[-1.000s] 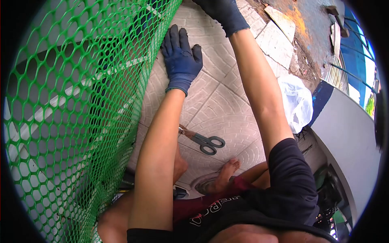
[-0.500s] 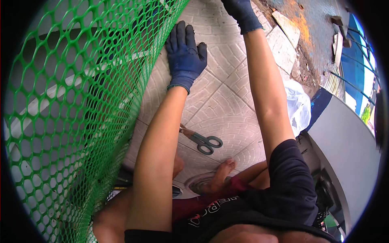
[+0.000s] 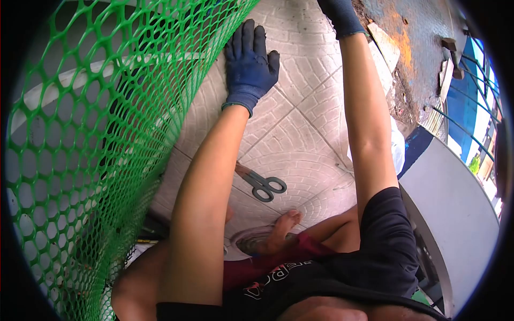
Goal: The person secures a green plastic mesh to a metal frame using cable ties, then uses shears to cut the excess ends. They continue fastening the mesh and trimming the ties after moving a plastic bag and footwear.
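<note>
My left hand (image 3: 249, 67), in a dark blue work glove, lies flat with its fingers stretched out on the tiled floor (image 3: 300, 128), beside the edge of a green plastic mesh (image 3: 150, 101). The mesh stands up along my left side. At the top edge is my right hand (image 3: 341, 16), gloved the same way; its fingers are cut off by the frame, so what they do is hidden. A pair of scissors (image 3: 262, 184) with dark grey-green handles rests on the floor between my arms, its blades partly behind my left forearm.
A white plastic bag (image 3: 397, 147) lies behind my right arm. Broken tile pieces (image 3: 384, 45) and dirt are at the upper right, near a blue barrier with bars (image 3: 466, 107). A grey curved panel (image 3: 450, 198) stands on the right. My bare foot (image 3: 284, 227) is below the scissors.
My right hand has shifted right and further out at the top. The left hand stays flat, a little higher in view. The scissors appear slightly further left and up as the view moves.
</note>
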The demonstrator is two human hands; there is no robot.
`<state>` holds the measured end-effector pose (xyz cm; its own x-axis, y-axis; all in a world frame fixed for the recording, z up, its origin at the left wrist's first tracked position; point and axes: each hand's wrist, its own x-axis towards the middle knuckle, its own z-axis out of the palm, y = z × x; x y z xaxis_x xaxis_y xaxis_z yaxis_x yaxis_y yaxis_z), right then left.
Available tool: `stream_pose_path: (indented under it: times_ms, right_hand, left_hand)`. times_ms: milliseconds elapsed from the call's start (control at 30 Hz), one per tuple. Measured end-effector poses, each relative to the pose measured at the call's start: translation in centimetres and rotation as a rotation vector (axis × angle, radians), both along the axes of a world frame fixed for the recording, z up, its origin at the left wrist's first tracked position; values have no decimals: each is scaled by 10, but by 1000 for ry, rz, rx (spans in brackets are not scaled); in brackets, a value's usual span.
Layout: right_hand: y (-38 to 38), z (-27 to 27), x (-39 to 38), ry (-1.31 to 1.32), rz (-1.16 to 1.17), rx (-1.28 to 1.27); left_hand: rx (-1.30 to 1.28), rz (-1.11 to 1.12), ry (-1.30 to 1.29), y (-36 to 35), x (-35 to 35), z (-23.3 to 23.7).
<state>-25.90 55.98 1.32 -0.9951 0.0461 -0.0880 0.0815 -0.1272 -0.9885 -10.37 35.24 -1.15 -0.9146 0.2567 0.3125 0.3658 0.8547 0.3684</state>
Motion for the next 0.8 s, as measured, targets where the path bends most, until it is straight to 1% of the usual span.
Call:
stream_pose_path:
  times_ms: [33,100,200,233,300,333,400,433,500,533,600,633,700,733,800]
  right_hand:
    - [-4,5,2,-4,3,2]
    - [-13,15,5,145,-1,416]
    - [-14,30,16,158,8,472]
    - [-15,27,15,161,11,473]
    - [-21,22,18,93,1,69]
    - [-23,24,19,95,3,68]
    - [-25,29,21,34,-25,170]
    - [-24,26,19,39,-22,169]
    - [-22,16,15,-32,13,4]
    - [-20,12,13,-28,16,5]
    - [-18,11,10,-101,131,-123]
    - [-18,14,12,-98,131,-119]
    - [-18,17,15,134,168,121]
    - [-16,19,13,139,169,124]
    - [-10,21,8,-151,239,-85]
  left_hand:
    - [2,3,-4,0,1,-1]
    - [-18,8,11,0,1,-2]
    - [-17,7,-10,0,0,-1]
    - [-16,10,-8,0,0,0]
    - [-40,22,-3,1,1,-1]
    - [-41,25,-1,1,1,-1]
    - [-53,22,-17,1,1,-2]
    - [-54,26,-12,1,0,-2]
    - [-97,36,-10,2,1,-2]
    - [-96,39,-7,1,1,-2]
    - [-109,37,-5,1,1,-2]
    - [-106,37,-1,2,1,-1]
    - [-107,37,0,2,2,-1]
    - [-104,38,5,2,2,-1]
    - [-25,5,26,1,2,-2]
